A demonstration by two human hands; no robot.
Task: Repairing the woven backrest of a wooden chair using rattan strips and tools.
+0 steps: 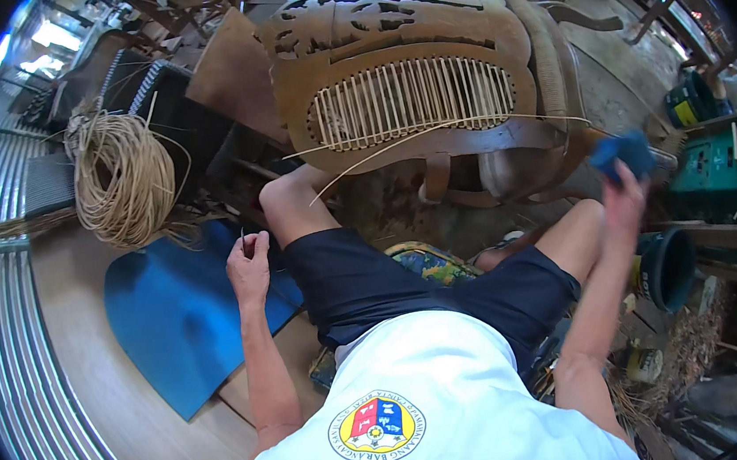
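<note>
A brown wooden chair frame [299, 104] lies in front of me, with an oval panel of pale cane strands [413, 97] running up and down through holes round its edge. One long loose cane strand [396, 146] crosses the lower part of the panel, its left end hanging free above my knee. My left hand [249, 264] is beside my left thigh, pinching a thin dark pointed tool [243, 239]. To the right of the chair, my right hand [624, 196] grips a blue cloth-like thing [623, 155]. Motion smears it, so its exact kind is unclear.
A large coil of cane [124, 178] hangs at the left, above a blue sheet [177, 315] on a wooden board [85, 328]. Corrugated metal [8, 353] borders the far left. At right are a dark bucket [667, 268], a green box [705, 175] and cane scraps [686, 350].
</note>
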